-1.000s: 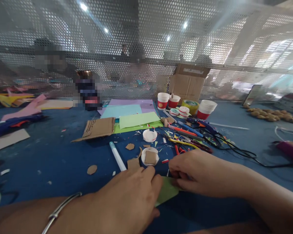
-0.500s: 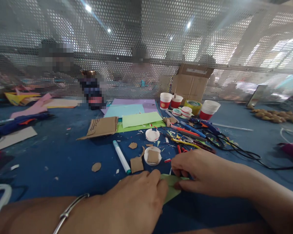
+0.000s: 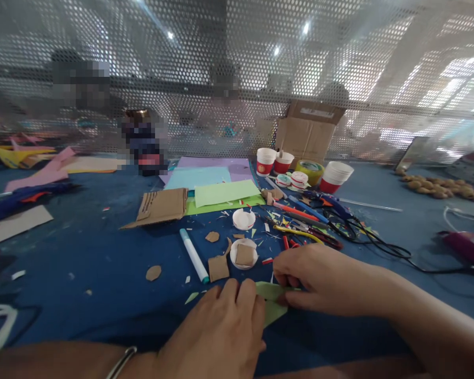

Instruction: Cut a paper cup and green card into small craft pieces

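A folded piece of light green paper (image 3: 274, 311) lies low at the front of the table, between my two hands. My left hand (image 3: 224, 326) is closed over its left part, knuckles up, and its fingertips are hidden. With thumb and fingers, my right hand (image 3: 315, 279) pinches the paper's right end. Just beyond them is a cut paper cup base (image 3: 254, 258) with a cardboard square (image 3: 244, 255) in it. A second cardboard square (image 3: 219, 268) and a white marker with teal ends (image 3: 194, 256) lie to the left. A small green scrap (image 3: 191, 298) shows beside my left hand.
Coloured paper sheets (image 3: 224, 193) and folded cardboard (image 3: 163, 205) lie farther back. Paper cups (image 3: 335, 176), green tape (image 3: 310, 171), pens and a blue glue gun (image 3: 333, 204) with its black cable crowd the right. A perforated metal screen (image 3: 205, 121) closes the far edge.
My left hand has drawn slightly left and down, uncovering the small green scrap. My right hand keeps its pinch on the paper. The whole view has shifted slightly.
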